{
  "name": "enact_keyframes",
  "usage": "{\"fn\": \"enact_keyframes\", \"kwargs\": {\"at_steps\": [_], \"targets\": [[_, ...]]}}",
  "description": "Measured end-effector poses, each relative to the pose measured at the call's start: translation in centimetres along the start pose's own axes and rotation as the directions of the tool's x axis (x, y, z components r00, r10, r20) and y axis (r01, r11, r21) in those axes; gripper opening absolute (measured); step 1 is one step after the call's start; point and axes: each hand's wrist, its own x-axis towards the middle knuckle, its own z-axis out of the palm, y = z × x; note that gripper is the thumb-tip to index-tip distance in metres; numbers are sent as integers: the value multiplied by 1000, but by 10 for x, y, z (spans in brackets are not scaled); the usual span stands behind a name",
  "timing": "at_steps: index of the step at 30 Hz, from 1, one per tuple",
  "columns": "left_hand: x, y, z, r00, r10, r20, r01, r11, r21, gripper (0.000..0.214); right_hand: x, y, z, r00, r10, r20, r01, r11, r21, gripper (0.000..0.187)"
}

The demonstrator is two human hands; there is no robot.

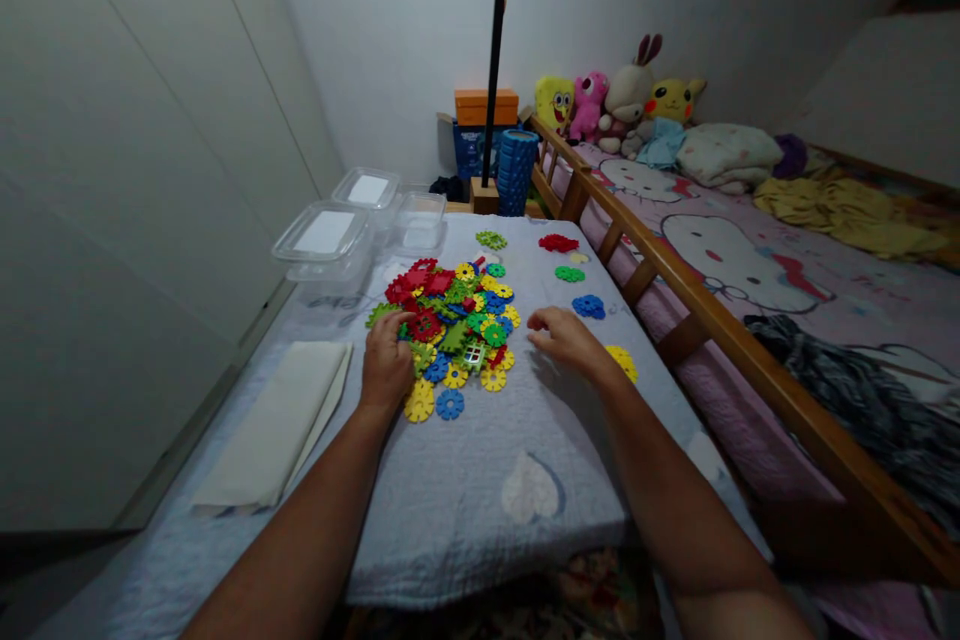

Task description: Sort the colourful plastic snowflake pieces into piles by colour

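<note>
A heap of colourful plastic snowflake pieces (457, 320) lies in the middle of a grey quilted surface (480, 480). My left hand (386, 360) rests on the heap's left edge, fingers curled over some pieces. Just right of the heap, my right hand (566, 338) lies with its fingers bent toward the pieces. Small sorted groups sit apart: green (491, 240), red (559, 243), green (569, 274), blue (589, 306) and yellow (622, 360), the yellow partly hidden by my right wrist.
Clear plastic boxes with lids (326, 240) stand at the back left. A folded white cloth (277, 420) lies at the left. A wooden bed rail (697, 310) runs along the right, with soft toys (622, 100) behind. A black pole (495, 50) rises at the back.
</note>
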Motion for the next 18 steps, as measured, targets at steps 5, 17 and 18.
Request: {"fn": "enact_keyframes", "kwargs": {"at_steps": [5, 17, 18], "targets": [[-2, -2, 0, 1000, -4, 15, 4, 1000, 1, 51, 7, -21, 45, 995, -38, -89, 40, 999, 25, 22], [-2, -7, 2, 1000, 7, 23, -7, 1000, 10, 53, 5, -22, 77, 977, -26, -210, 37, 998, 50, 27], [-2, -7, 2, 1000, 5, 24, -5, 1000, 8, 53, 5, -21, 77, 976, -27, -215, 39, 998, 54, 26]]}}
